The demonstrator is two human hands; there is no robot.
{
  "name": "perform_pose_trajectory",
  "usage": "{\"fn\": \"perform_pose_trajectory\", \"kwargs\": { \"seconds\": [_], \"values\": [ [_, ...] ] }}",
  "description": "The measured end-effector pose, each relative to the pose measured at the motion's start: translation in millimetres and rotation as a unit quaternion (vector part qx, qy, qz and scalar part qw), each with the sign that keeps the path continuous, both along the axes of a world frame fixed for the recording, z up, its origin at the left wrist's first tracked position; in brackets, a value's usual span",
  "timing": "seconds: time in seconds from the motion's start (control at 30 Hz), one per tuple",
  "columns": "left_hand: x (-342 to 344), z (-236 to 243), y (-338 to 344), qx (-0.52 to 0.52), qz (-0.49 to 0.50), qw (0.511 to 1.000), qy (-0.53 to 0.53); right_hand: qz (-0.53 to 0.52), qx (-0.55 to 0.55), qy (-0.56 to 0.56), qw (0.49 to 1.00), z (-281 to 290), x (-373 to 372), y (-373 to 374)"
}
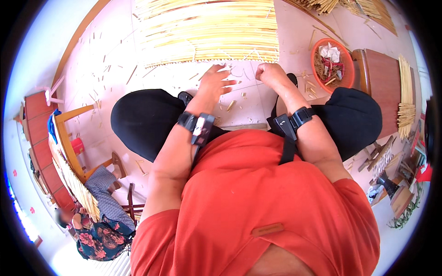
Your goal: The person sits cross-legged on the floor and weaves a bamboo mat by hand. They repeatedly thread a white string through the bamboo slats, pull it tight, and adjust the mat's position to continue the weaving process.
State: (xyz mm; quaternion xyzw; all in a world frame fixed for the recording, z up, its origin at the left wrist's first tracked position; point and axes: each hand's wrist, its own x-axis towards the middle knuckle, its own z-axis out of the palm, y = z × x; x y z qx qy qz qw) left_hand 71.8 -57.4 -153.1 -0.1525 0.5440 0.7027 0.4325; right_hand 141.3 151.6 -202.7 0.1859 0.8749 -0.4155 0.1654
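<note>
A mat of pale yellow reeds or thin sticks (207, 25) lies on the pink tiled floor at the top, with white cord along its near edge. Just below that edge, my left hand (215, 82) has its fingers spread, holding nothing that I can see. To its right, my right hand (269, 73) is closed in a pinch close to the mat's edge; whatever it may hold is too small to make out. A thin loose cord (241, 72) curves between the two hands. Short stick offcuts (230, 105) lie scattered below them.
An orange basin (347, 69) of scraps stands right, beside a wooden board (382, 99) and stick bundle (405, 115). At lower left, another person (101, 237) is near a wooden chair (76, 110). My bent knees flank my hands. More sticks (317, 7) lie at top right.
</note>
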Motion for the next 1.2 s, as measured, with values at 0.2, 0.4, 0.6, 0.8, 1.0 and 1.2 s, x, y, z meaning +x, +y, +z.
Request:
{"fn": "perform_pose_trajectory", "kwargs": {
  "seconds": [0.2, 0.4, 0.6, 0.8, 1.0, 1.2],
  "values": [
    [7.2, 44.1, -30.2, -0.249, -0.126, 0.935, 0.220, -0.014, 0.010, -0.038, 0.999, 15.6, -2.0, -4.9],
    [-12.0, 60.8, -7.0, -0.415, -0.245, 0.459, 0.746, 0.008, 0.020, 0.002, 1.000, 3.7, -1.2, -8.6],
    [-50.4, 26.3, 1.3, -0.444, -0.299, 0.395, 0.746, -0.016, -0.009, 0.005, 1.000, 15.6, 1.3, -9.2],
    [-63.7, 47.4, 0.6, -0.412, -0.266, 0.360, 0.794, -0.112, -0.118, -0.007, 0.987, 24.6, 0.1, -13.2],
    [-79.0, 116.7, 5.6, -0.396, -0.211, 0.343, 0.825, -0.032, 0.020, 0.167, 0.985, 28.8, -6.6, -16.0],
    [-74.9, 180.0, -16.5, -0.355, -0.132, 0.366, 0.850, -0.049, 0.013, 0.324, 0.945, 21.6, -18.7, -21.4]
  ]
}}
